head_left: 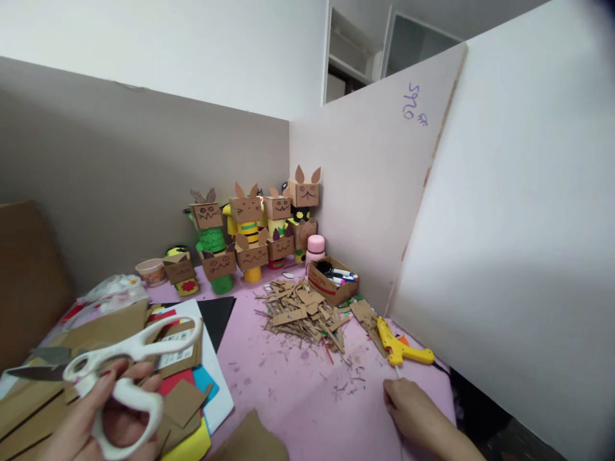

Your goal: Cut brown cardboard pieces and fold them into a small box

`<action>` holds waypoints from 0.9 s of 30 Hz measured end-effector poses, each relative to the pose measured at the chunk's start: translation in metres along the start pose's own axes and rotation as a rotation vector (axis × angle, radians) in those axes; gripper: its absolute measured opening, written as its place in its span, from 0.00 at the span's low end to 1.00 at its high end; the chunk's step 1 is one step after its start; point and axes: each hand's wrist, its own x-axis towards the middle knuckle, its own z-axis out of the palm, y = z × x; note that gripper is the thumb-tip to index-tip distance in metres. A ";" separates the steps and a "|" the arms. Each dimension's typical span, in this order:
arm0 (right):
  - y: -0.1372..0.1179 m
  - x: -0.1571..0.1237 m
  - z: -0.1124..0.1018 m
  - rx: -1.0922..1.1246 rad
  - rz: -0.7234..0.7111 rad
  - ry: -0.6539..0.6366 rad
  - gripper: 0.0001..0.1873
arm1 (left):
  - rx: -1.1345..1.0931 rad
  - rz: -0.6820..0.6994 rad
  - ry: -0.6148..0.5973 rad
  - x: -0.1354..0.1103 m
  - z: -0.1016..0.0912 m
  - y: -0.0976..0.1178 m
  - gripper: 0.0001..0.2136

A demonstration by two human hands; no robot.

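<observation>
My left hand (108,419) is at the lower left, fingers wrapped round the handles of white scissors (129,358), whose dark blades point left over sheets of brown cardboard (33,403). My right hand (408,406) rests on the pink table surface (288,390) at the lower right, fingers curled downward, just below a yellow glue gun (398,346). A thin white stick seems to run from the glue gun down to this hand, but I cannot make out whether the fingers grip it.
Several cardboard-headed animal figures (252,234) stand at the back corner. A heap of cardboard scraps (302,314) lies mid-table beside a small box of markers (334,278). Coloured paper sheets (202,384) lie at left. White partition boards (504,256) wall the right side.
</observation>
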 end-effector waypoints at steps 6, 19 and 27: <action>-0.043 0.049 -0.014 0.205 -0.137 0.144 0.20 | -0.052 0.007 -0.140 0.003 -0.013 0.002 0.16; -0.047 0.058 -0.009 0.205 -0.258 0.014 0.16 | -0.043 -0.001 -0.040 -0.038 0.009 0.007 0.16; -0.047 0.051 -0.009 0.326 -0.303 0.000 0.21 | -0.043 0.018 -0.063 -0.035 0.008 0.004 0.17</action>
